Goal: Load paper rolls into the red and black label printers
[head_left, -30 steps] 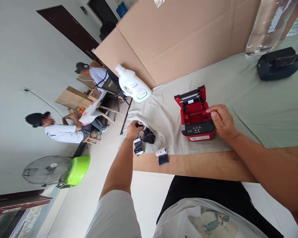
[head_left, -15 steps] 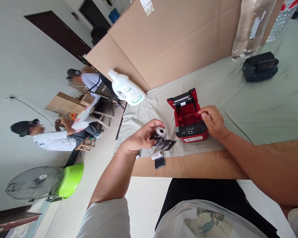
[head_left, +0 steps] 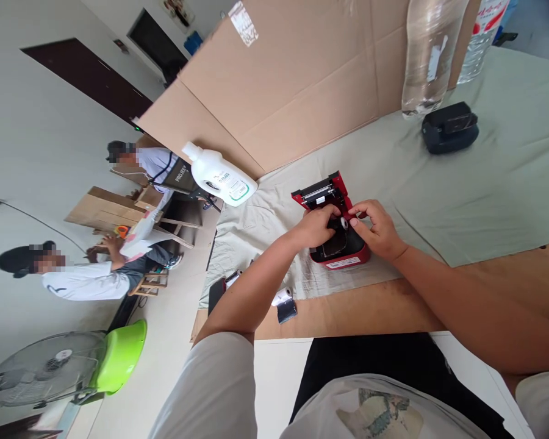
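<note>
A small red printer (head_left: 336, 259) with its lid (head_left: 320, 191) raised sits on the pale green cloth (head_left: 462, 183). Both my hands are over its open bay. My left hand (head_left: 315, 227) and my right hand (head_left: 379, 227) together hold a white paper roll (head_left: 343, 223) with a dark wrapper hanging below it, just above the bay. Near the table's front edge lies another roll (head_left: 284, 303) in dark wrap. More dark-wrapped rolls (head_left: 226, 282) lie partly hidden behind my left forearm.
A white detergent bottle (head_left: 219, 177) lies at the cloth's left end. A black printer (head_left: 449, 127) and two clear plastic bottles (head_left: 427, 55) stand at the back right before a cardboard sheet (head_left: 302, 79). Two seated people, a fan (head_left: 36, 369) and a green basin (head_left: 119, 356) are on the left.
My left hand carried the wrapped roll from the table's edge rightward to the open printer. My right hand left the printer's side and took hold of the roll too.
</note>
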### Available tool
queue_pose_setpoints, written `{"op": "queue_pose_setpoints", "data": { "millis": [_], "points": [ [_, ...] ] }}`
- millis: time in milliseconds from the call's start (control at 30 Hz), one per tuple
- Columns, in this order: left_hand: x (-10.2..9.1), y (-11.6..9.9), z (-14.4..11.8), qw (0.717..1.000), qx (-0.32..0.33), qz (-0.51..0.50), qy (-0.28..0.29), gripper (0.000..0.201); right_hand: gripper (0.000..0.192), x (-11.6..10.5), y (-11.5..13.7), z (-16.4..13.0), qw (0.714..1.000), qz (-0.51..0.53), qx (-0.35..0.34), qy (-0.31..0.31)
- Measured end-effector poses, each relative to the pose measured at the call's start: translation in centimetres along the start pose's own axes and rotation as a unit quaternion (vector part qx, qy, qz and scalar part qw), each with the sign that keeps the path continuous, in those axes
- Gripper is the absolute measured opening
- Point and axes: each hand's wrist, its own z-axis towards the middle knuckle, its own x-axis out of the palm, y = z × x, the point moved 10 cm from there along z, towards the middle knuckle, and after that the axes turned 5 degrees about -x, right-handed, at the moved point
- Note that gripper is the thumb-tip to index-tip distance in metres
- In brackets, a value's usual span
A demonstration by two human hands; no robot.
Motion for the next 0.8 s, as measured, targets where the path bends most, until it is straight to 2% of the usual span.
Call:
{"op": "queue_pose_setpoints", "data": {
  "millis": [200, 400, 567, 633, 700, 800],
  "points": [
    [0.5, 0.4, 0.6, 0.995, -0.03, 0.096, 0.004, 0.029, 0.013, 0.0, 0.2, 0.1, 1.0, -0.01, -0.002, 0.002],
    [0.9, 0.8, 1.8, 0.99, -0.068, 0.12, -0.023, 0.026, 0.013, 0.0, 0.1, 0.0, 1.0, -0.02, -0.008, 0.002],
    [0.6, 0.3, 1.8, 0.985, -0.073, 0.15, -0.039, 0.027, 0.015, 0.0, 0.1, 0.0, 1.0, -0.02, -0.018, -0.002],
    [0.2, 0.0, 1.1, 0.99, -0.062, 0.119, -0.052, 0.025, 0.018, -0.2, 0.2, 0.1, 0.999, -0.026, -0.019, -0.008],
    [-0.5, -0.4, 0.0, 0.995, -0.034, 0.047, -0.08, 0.018, 0.022, -0.5, 0.3, 0.1, 0.999, -0.03, -0.016, -0.017],
    [-3.2, -0.7, -2.7, 0.978, 0.025, -0.079, -0.193, 0.013, 0.029, -0.9, 0.3, 0.2, 0.999, -0.036, -0.008, -0.033]
  ]
}}
